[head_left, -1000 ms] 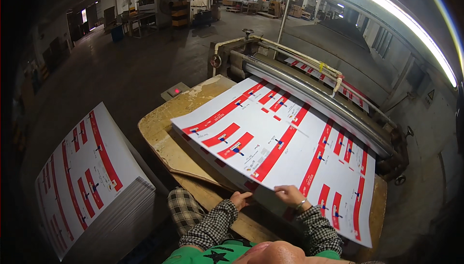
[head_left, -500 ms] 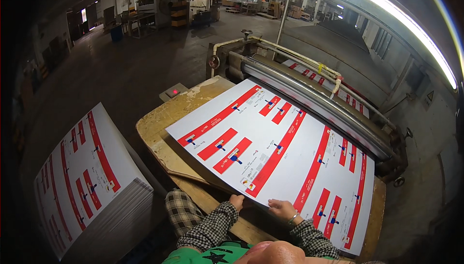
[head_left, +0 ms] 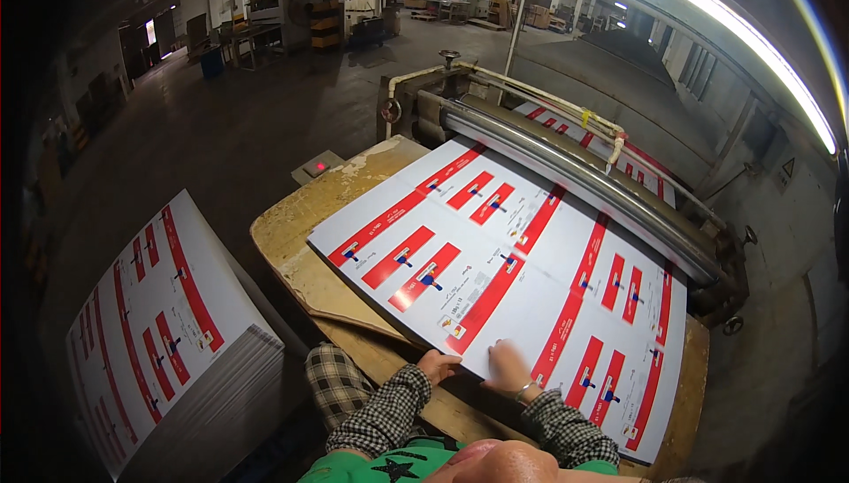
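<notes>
Nearest, at the lower edge, two forearms in checked sleeves come up from a green top, and both hands meet the near edge of a large printed sheet [head_left: 522, 279], white with red bars and small blue marks. At lower left, well apart from the hands, stands a tall stack of printed sheets [head_left: 164, 324] of the same pattern, its layered edge facing the person. The left hand [head_left: 438, 364] curls its fingers over the sheet's near edge, pinching it between thumb and fingertips. The right hand [head_left: 506, 368], with a band at the wrist, lies flat on top of the sheet just beside the left, fingers spread narrowly and pressing on the paper rather than closed around it. The sheet lies tilted across a worn wooden counter [head_left: 305, 235], its left corner overhanging bare yellowed wood and its right end reaching the counter's lower right corner. Beyond the sheet's far edge a long steel roller [head_left: 575, 178] of a grey machine runs diagonally, barring the way forward, with another printed sheet showing behind it. A small box with a red light [head_left: 317, 167] sits at the counter's far left corner. Farther off spreads a dim workshop floor with distant racks and benches.
</notes>
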Tool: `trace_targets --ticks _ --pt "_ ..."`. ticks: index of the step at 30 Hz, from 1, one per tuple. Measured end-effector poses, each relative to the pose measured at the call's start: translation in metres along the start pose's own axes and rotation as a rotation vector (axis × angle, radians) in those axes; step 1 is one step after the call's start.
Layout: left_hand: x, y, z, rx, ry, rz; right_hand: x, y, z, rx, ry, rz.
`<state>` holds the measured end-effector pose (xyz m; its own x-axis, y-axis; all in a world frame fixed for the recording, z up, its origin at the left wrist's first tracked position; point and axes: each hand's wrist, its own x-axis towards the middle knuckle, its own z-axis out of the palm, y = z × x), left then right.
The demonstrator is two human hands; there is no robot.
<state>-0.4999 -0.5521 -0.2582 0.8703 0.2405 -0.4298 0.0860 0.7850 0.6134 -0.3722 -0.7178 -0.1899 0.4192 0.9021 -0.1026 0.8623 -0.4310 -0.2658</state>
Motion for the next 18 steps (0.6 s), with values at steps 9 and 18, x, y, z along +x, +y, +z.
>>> trace_targets --ticks 9,18 --pt "0.035 -0.042 -0.024 0.198 0.647 -0.053 -0.002 0.002 -0.076 0.437 0.291 -0.086" --pt "0.013 -0.005 0.01 0.284 0.528 -0.036 -0.014 0.01 -0.012 0.437 0.045 -0.063"
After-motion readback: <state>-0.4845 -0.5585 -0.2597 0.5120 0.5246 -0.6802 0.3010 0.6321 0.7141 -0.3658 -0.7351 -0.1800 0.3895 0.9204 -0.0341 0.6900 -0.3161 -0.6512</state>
